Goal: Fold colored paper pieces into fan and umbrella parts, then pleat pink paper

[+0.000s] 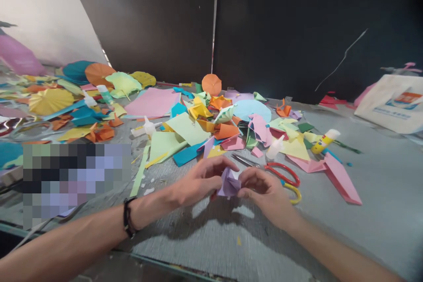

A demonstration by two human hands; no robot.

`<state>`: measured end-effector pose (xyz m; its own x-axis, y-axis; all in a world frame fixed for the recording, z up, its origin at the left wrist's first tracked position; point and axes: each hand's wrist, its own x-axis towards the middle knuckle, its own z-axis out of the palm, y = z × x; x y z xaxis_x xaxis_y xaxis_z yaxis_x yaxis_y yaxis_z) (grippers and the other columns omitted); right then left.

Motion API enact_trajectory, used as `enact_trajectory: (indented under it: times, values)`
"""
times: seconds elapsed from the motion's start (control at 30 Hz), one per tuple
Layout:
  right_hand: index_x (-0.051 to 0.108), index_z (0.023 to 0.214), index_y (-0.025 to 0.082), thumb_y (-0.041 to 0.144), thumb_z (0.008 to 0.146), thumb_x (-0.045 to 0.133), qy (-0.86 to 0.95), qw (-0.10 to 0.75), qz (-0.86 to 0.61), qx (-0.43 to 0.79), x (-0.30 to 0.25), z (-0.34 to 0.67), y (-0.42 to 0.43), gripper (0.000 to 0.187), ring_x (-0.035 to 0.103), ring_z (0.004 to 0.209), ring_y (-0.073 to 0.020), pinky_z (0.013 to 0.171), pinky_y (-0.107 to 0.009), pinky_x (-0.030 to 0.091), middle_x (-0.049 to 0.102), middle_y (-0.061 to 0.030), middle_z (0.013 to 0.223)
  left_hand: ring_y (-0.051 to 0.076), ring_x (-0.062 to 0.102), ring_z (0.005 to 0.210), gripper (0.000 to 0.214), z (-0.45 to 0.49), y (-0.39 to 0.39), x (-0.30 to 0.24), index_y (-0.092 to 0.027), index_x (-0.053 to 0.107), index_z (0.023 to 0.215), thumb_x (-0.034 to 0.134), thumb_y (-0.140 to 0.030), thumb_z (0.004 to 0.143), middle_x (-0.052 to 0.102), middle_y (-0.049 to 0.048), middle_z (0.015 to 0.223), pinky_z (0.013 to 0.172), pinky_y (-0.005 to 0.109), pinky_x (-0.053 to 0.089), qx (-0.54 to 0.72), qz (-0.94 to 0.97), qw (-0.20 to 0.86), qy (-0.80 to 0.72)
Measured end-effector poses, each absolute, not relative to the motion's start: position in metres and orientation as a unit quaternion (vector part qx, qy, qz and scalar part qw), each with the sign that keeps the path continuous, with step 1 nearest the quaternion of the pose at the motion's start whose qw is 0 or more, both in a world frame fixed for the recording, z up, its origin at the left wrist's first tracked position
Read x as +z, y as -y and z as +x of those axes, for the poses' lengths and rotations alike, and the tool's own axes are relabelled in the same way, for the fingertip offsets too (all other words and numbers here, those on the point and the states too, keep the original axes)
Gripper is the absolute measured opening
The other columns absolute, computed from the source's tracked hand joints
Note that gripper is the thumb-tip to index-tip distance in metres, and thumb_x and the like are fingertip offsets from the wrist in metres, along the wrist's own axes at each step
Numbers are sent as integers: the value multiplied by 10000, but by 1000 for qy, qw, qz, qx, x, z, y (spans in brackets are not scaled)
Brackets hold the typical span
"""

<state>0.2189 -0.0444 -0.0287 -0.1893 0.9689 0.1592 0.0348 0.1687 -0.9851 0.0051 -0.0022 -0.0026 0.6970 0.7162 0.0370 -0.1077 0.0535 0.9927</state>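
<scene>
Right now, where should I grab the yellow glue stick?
Grip the yellow glue stick around its barrel, coming from above and the right with your right hand. It lies tilted on its side, its white cap pointing toward the grey table, away from the paper pile.

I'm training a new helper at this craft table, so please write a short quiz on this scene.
1. Which wrist wears the black woven bracelet?
2. True or false: the folded lilac paper touches both the left hand and the right hand.
3. Which lies nearer the right hand: A, the red-handled metal scissors, or B, the yellow glue tube with a white cap?

Key: 1 left; 2 true; 3 A.
</scene>
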Motion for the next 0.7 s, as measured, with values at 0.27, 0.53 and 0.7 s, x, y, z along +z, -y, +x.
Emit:
enact_trajectory:
  times: [0.27, 0.53, 0.7]
  values:
    - [637, 917, 211, 411, 975, 681, 623, 507, -481, 351, -29, 222, 48, 213, 570, 660, -151, 587, -256, 453, 616, 6, 756, 99, 533, 578, 264, 7, -6, -22, -170, 663, 1026, 704, -412, 931, 583, 2, 775, 493, 211, 464, 312, 660, 630, -266]
    - [627, 979, 233, 97, 999, 576, 782, 482, -391, 53, -18, 225, 51, 147, 627, 814, -178, 727, -298, 530, 625, -26, 912, 108, 532, 602, 308, 10, 3, -16, -174, 668, 989, 734, -468, 922, 565, -4, 765, 512, 224, 468, 303, 655, 645, -251]
    - [606, 1307, 218, 220, 1000, 664, 825, 415, -384, 5, -18, 224, 57, 313, 652, 1112, -288, 937, -449, 567, 664, -123, 1202, 125, 594, 667, 321, 12, 4, -15, -163, 633, 982, 693, -478, 957, 613, 19, 819, 603, 245, 527, 332, 654, 632, -250]
